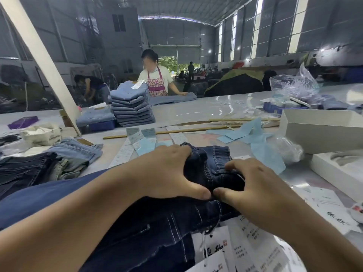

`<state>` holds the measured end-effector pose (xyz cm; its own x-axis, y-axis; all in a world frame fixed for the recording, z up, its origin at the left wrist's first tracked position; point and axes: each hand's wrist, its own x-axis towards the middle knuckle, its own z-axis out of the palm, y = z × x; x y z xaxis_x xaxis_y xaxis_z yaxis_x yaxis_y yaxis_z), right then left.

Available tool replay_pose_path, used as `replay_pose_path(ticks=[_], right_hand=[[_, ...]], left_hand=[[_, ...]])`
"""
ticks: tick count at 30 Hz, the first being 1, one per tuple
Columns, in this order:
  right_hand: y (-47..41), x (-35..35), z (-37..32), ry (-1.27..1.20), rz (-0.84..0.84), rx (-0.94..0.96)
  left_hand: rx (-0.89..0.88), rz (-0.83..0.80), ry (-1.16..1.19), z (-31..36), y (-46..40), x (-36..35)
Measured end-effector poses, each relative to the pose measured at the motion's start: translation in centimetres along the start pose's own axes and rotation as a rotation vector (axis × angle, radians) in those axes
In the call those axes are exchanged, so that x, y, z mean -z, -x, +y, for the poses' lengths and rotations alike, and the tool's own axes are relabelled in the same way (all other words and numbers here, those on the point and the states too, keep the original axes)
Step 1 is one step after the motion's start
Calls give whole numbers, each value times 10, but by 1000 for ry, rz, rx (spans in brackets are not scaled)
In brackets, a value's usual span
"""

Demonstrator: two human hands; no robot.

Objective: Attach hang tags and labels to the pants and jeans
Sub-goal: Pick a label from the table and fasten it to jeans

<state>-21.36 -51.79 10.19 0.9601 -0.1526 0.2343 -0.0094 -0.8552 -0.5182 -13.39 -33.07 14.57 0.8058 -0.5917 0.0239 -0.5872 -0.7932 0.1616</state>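
Dark jeans [214, 173]: folded bundle of dark indigo denim with pale stitching, lying on the table [196, 110] directly before the person; this is the landmark for what follows.

Left hand [167, 171]: resting on the left part of the dark jeans, fingers [182, 152] curved over the far edge of the fold and gripping it, thumb pressed on the near side.

Right hand [253, 185]: on the right part of the dark jeans, fingers bent with tips pressing the denim, thumb touching the cloth just beside the left thumb; whether it pinches the fabric cannot be told.

Hang tags [247, 246]: white printed cards on a string, lying at the near right edge of the dark jeans, partly under the right forearm.

Label strips [137, 141]: white and pale blue printed strips, spread just beyond the dark jeans.

Blue paper pieces [245, 132]: beyond and right of the dark jeans.

White box [314, 132]: open, far right of the dark jeans; its inside is hidden.

White tray [337, 169]: right of the dark jeans, holding a grey moulded insert.

Blue bin [102, 125]: far left beyond the dark jeans, carrying folded light denim.

Stacked jeans [133, 108]: tall grey-blue pile just right of the blue bin, a tag on top.

Loose jeans [49, 163]: heap left of the dark jeans.
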Motion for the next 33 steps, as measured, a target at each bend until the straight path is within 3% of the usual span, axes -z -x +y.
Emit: replay_pose_path(ticks=[5, 13, 20, 28, 33], right_hand=[[-1, -17, 0, 35, 112, 45], [-29, -17, -19, 30, 509, 266], [-60, -9, -33, -11, 427, 272], [-41, -16, -7, -138, 459, 221], [-19, -22, -6, -106, 608, 323]], left_hand=[[27, -47, -98, 4, 4, -1], [13, 98, 126, 2, 4, 2], [30, 70, 204, -1, 3, -4], [15, 218, -55, 9, -14, -3], [39, 268, 229, -6, -20, 15]])
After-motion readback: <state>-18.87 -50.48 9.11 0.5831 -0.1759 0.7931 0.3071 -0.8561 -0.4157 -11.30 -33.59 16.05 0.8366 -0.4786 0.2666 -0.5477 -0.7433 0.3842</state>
